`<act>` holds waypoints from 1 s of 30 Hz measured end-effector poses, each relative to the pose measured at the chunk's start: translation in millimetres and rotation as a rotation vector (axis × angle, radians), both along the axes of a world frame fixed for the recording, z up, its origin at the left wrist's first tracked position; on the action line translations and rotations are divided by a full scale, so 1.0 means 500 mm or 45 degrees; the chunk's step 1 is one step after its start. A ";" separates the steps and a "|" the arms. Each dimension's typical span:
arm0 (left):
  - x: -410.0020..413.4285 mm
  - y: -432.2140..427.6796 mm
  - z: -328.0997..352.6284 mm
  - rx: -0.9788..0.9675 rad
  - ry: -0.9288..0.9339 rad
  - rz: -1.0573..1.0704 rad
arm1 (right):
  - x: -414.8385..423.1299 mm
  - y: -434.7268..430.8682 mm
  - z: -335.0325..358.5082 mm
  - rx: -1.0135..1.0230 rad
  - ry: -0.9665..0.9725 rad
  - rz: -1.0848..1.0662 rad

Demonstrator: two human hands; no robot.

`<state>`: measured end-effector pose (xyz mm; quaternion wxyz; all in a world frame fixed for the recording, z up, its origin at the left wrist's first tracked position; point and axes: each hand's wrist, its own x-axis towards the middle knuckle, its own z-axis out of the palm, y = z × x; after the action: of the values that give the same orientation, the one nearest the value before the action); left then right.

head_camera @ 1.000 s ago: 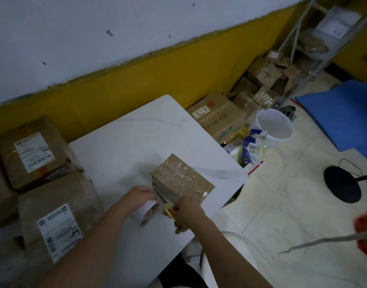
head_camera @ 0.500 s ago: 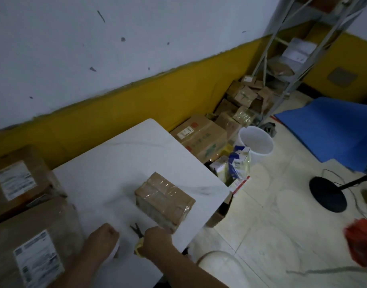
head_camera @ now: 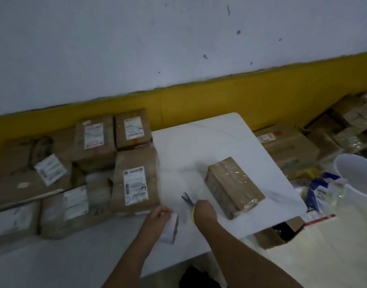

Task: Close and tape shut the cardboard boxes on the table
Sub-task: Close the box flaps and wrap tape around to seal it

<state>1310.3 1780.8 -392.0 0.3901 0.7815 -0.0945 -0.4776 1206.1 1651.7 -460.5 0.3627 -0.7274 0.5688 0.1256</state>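
Centre right of the frame, the small brown cardboard box wrapped in clear tape (head_camera: 234,183) lies closed on the white marble-patterned bench (head_camera: 199,142). Just beside its near end, the right hand (head_camera: 203,213) grips the yellow-handled scissors (head_camera: 187,198), whose dark blades are parted and point to the upper left. Lower centre, the left hand (head_camera: 159,217) curls over the white roll of tape (head_camera: 171,228) standing on edge on the bench. Left of the frame, brown labelled parcels (head_camera: 134,181) are stacked close together. At the right edge there is a white plastic bucket (head_camera: 357,173).
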 end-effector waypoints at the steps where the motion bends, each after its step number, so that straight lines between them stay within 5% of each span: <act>1: -0.004 0.024 0.009 -0.023 0.028 0.027 | 0.002 0.007 0.019 -0.051 -0.040 0.029; 9: -0.045 0.254 0.067 -0.139 0.127 0.246 | 0.036 0.256 0.129 0.155 -0.461 0.451; 13: -0.070 0.350 0.083 -0.094 0.335 0.415 | 0.039 0.372 0.120 -0.068 -0.466 0.607; 18: -0.071 0.436 -0.014 -0.079 0.150 0.449 | 0.081 0.466 0.071 -0.170 -0.309 0.668; 30: -0.061 0.480 -0.259 0.214 -0.220 0.514 | 0.185 0.464 -0.127 -0.062 -0.461 0.875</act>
<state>1279.6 2020.7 -521.4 0.4017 0.8522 0.0709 -0.3276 1298.5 1883.7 -523.8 0.3766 -0.8943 0.2215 0.0961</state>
